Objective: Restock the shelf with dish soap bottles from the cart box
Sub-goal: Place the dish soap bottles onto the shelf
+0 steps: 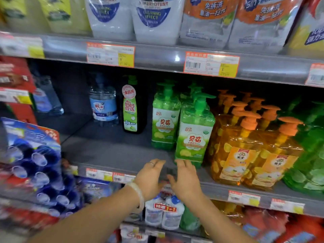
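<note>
Green pump bottles of dish soap (pixel 192 135) stand in shrink-wrapped packs on the middle shelf (pixel 112 155), right of a bare grey stretch. My left hand (pixel 149 178), with a ring and a pale bangle, hovers at the shelf's front edge, fingers spread and holding nothing. My right hand (pixel 185 179) is beside it, open, its fingertips just below the front green pack. A slim dark-green soap bottle (pixel 130 109) and a clear blue-labelled bottle (pixel 104 104) stand further back. The cart box is out of view.
Orange soap packs (pixel 245 155) and green refill packs (pixel 308 155) fill the shelf's right side. Large white bottles (pixel 154 20) line the shelf above. A blue pack (pixel 35 163) juts out at left. White twin bottles (pixel 164 213) sit on the shelf below.
</note>
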Demonstrator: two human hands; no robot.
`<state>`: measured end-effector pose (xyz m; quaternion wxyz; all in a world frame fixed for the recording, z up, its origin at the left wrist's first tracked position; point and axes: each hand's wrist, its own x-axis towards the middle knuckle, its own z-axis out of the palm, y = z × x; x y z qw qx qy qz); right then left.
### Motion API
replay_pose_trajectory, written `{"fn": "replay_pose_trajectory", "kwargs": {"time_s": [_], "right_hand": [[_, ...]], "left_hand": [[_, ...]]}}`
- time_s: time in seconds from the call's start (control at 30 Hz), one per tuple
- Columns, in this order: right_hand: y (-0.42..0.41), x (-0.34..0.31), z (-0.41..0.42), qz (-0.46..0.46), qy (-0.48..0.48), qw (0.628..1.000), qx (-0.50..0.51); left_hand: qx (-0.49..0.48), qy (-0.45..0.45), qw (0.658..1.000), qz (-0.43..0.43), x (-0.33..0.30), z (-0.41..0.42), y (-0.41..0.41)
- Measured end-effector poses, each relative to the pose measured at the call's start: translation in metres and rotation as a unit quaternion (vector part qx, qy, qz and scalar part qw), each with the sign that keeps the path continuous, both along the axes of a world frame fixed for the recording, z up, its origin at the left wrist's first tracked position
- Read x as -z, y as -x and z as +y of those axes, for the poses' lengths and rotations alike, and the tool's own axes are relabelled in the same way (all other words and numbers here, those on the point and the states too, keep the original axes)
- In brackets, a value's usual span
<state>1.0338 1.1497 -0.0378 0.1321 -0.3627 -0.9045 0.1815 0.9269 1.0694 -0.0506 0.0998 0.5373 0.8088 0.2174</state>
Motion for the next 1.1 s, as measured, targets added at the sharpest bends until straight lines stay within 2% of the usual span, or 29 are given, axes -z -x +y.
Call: {"fn": "replay_pose_trajectory", "kwargs": {"time_s": [0.17, 0.3, 0.43, 0.63, 0.87, 1.1], "right_hand": [[0.040, 0.010, -0.053, -0.065, -0.029, 0.992, -0.104], [0.077, 0.016, -0.104, -0.110, -0.036, 0.979, -0.171], [0.128, 0.022, -0.179, -0.159, -0.065, 0.954, -0.244], [0.211, 0.032, -0.350, -0.191, -0.074, 0.916, -0.344], [0.283, 0.031, -0.539, -0.207, -0.069, 0.861, -0.459], [0.352, 0.028, -0.676, -0.227, -0.094, 0.809, -0.534]], "left_hand": [[-0.047, 0.062, 0.992, 0.097, 0.003, -0.057, 0.027], [-0.123, 0.141, 0.974, 0.131, 0.011, -0.127, 0.058], [-0.200, 0.203, 0.951, 0.122, 0.014, -0.221, 0.091], [-0.312, 0.251, 0.913, 0.072, 0.010, -0.402, 0.146], [-0.426, 0.267, 0.864, 0.022, 0.011, -0.597, 0.190], [-0.514, 0.231, 0.826, 0.003, 0.018, -0.726, 0.226]]}}
